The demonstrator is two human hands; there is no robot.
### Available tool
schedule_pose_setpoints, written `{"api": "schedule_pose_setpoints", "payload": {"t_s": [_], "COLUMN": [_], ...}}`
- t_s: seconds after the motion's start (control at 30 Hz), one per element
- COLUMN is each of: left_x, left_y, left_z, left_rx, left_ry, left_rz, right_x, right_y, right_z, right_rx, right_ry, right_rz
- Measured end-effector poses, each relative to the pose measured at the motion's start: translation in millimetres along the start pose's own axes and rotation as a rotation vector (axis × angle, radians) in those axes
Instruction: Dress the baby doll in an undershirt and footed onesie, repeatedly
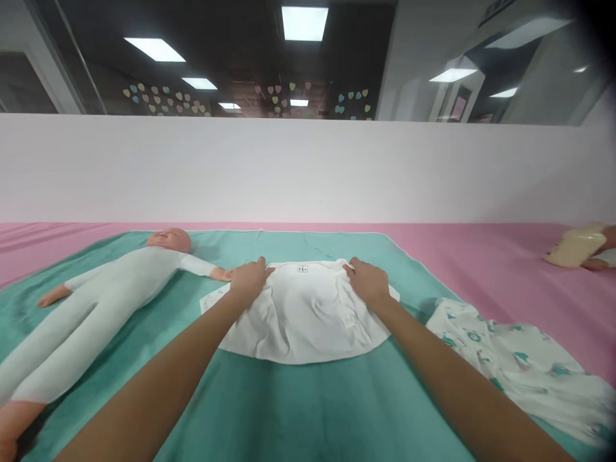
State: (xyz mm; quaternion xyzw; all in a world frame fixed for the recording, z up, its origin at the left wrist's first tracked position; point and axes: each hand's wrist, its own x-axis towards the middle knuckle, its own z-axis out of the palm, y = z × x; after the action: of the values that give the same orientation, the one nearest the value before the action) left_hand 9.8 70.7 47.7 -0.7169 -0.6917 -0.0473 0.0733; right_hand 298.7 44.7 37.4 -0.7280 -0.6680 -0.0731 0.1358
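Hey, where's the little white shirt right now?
In the head view, the white shirt lies mid-picture on the green cloth, held at its far edge by the left hand and right hand, doll to its left, patterned fabric to its right.

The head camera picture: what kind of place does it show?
Probably a baby-care practice room: a baby doll lies on a green cloth, with a small white shirt beside the doll.

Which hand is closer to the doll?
Left. The left hand is close beside the doll, by its outstretched arm; the right hand is farther away, across the white shirt.
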Motion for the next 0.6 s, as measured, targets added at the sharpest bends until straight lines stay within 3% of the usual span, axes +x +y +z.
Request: {"api": "schedule_pose_setpoints", "payload": {"t_s": [0.1, 0.2, 0.3, 0.4, 0.47, 0.6], "left_x": [8, 3, -14, -38, -53, -73], "left_y": [2, 10, 28, 51, 63, 69], "left_z": [15.0, 16.4, 15.0, 21.1, 27.0, 28.5], "left_rx": [0.002, 0.010, -0.045, -0.178, -0.237, -0.199], "left_ry": [0.032, 0.167, 0.254, 0.146, 0.032, -0.098], "left_rz": [-0.025, -0.011, 0.130, 0.350, 0.422, 0.290], "right_x": [6, 4, -9, -32, -49, -70], "right_y": [2, 3, -8, -34, -52, -71], "right_z": [12, 15, 10, 4, 5, 17], "right_rx": [-0.086, -0.126, -0.050, 0.104, 0.194, 0.235], "right_ry": [0.078, 0.166, 0.251, 0.225, 0.157, -0.046], "right_rz": [-0.078, -0.151, -0.260, -0.450, -0.554, -0.591]}}
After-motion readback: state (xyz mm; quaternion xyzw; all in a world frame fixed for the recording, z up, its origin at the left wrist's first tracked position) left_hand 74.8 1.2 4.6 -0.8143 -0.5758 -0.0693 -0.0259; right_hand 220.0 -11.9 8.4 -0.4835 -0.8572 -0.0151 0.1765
